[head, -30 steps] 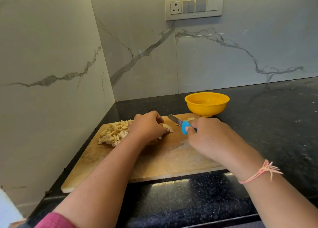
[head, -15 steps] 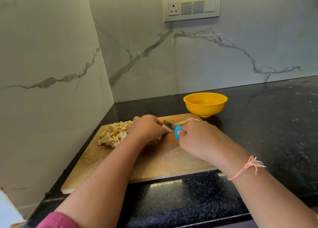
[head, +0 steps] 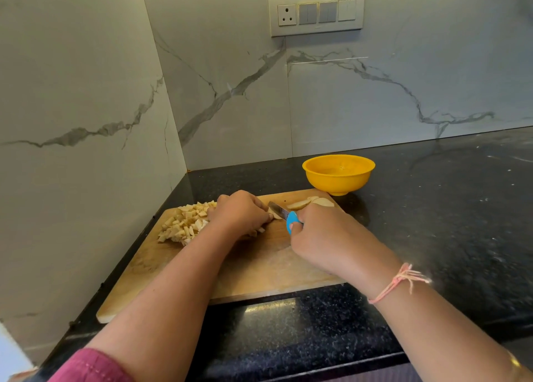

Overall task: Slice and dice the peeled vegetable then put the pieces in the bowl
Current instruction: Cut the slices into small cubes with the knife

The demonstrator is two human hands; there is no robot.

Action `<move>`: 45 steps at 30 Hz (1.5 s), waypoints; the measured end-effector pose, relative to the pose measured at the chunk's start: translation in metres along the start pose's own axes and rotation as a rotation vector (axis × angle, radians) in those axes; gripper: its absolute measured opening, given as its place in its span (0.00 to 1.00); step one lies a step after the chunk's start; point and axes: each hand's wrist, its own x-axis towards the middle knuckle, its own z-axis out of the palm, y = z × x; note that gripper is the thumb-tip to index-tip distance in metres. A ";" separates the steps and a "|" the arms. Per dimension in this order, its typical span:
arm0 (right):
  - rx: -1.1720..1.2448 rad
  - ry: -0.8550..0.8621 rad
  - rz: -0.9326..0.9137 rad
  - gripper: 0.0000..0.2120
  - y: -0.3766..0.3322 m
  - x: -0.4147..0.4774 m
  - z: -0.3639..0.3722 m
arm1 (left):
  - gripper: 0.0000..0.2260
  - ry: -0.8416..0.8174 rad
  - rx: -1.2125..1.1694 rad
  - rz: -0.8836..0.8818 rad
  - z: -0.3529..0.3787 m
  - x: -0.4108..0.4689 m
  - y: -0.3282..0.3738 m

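Note:
A wooden cutting board (head: 259, 269) lies on the black counter. A pile of pale diced vegetable pieces (head: 184, 223) sits at its far left. My left hand (head: 239, 211) curls over a small vegetable piece, mostly hidden beneath it. My right hand (head: 326, 237) grips a blue-handled knife (head: 284, 214), whose blade points left against the fingers of the left hand. A few uncut slices (head: 310, 202) lie at the board's far right corner. The yellow bowl (head: 339, 176) stands just behind the board, with nothing visible inside.
Marble walls meet in a corner behind and left of the board. A switch panel (head: 315, 12) hangs on the back wall. Black counter (head: 447, 208) stretches to the right. The counter's front edge runs below my forearms.
My right hand and the knife have shifted left, towards the left hand, uncovering the slices at the board's far right. The left hand has stayed in place.

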 end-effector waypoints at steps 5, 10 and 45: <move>0.009 -0.028 0.006 0.14 0.000 -0.003 0.000 | 0.09 0.035 0.027 -0.005 0.001 -0.001 0.002; -0.033 -0.101 0.006 0.17 0.003 -0.019 -0.022 | 0.13 0.040 0.079 -0.020 0.001 -0.002 0.004; -0.048 0.047 -0.033 0.18 0.014 0.000 -0.010 | 0.11 0.033 -0.027 0.019 -0.001 -0.004 -0.001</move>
